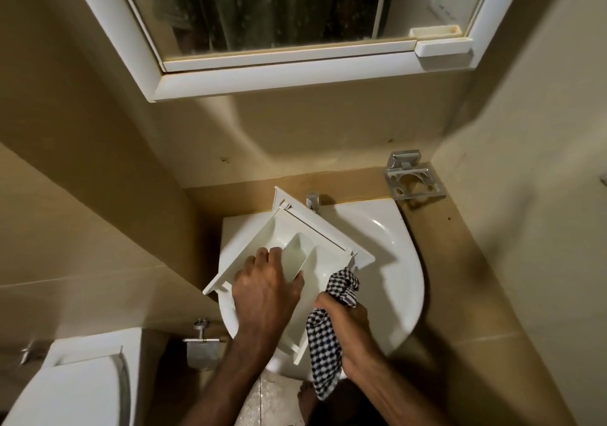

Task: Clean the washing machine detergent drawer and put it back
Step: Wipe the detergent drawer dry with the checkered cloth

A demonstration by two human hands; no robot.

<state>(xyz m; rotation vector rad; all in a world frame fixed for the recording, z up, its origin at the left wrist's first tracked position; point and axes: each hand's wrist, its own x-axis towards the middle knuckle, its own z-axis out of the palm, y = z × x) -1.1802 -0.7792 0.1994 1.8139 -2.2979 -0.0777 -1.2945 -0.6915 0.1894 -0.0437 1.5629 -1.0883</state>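
Observation:
The white detergent drawer [295, 228] lies tilted across the white wash basin [394, 261], its front panel toward the tap. My left hand [266, 281] grips the drawer over its near compartments, fingers curled round the inner divider. My right hand [341, 317] holds a black-and-white checked cloth [323, 347]. One bunched end of the cloth presses against the drawer's right side near the front panel. The other end hangs down over the basin's front edge.
A chrome tap [312, 201] sits behind the drawer. A metal holder [414, 181] is fixed to the wall at the right. A mirrored cabinet [295, 48] hangs above. A toilet [72, 389] and a paper holder [201, 340] stand at the lower left.

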